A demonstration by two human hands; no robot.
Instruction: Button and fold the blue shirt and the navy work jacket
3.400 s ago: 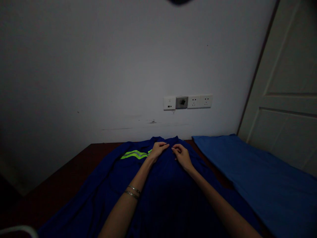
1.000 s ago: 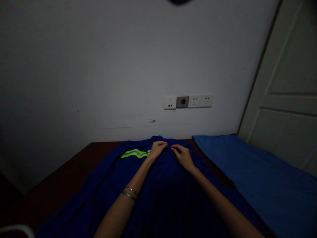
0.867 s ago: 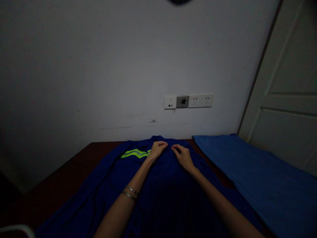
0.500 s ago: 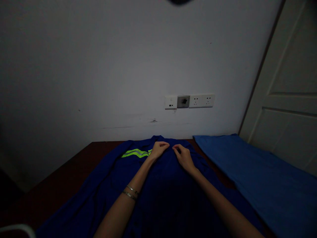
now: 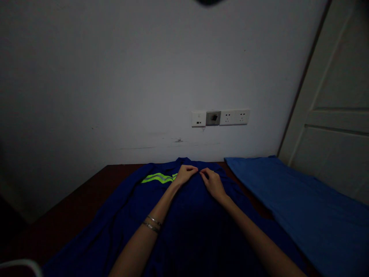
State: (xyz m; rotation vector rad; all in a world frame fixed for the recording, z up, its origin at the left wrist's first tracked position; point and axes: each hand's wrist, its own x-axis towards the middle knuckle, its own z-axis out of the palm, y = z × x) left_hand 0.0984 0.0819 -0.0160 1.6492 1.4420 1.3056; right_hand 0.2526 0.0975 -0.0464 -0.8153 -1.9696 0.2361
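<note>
Dark blue work jacket [image 5: 196, 219], spread over the dark red worktop [image 5: 86, 192] directly in front of the person, its collar [image 5: 183, 159] up by the pale wall [image 5: 129, 84]. That far edge leaves little room between cloth and wall. To the left, a broad wedge of worktop shows between the jacket's sleeve and the worktop's slanting side edge; a pale curved rim [image 5: 25, 263] cuts into the near left corner. To the right, only a narrow dark strip separates the jacket from a lighter blue cloth [image 5: 311, 215], which lies flat and reaches towards the panelled door [image 5: 340, 154]. The power sockets [image 5: 234, 117] sit on the wall, well above the collar.

Both hands are at the upper front of the jacket, fingertips just beside each other. The left hand [image 5: 183, 175], with two bracelets [image 5: 152, 224] further down its forearm, has thumb and forefinger drawn together in a pinch beside the lime reflective stripe [image 5: 158, 178]. The right hand [image 5: 213, 182] curves thumb and forefinger towards it, their tips close. Whether either grip is grasping fabric or some small part of the jacket, I cannot tell in this dim light
</note>
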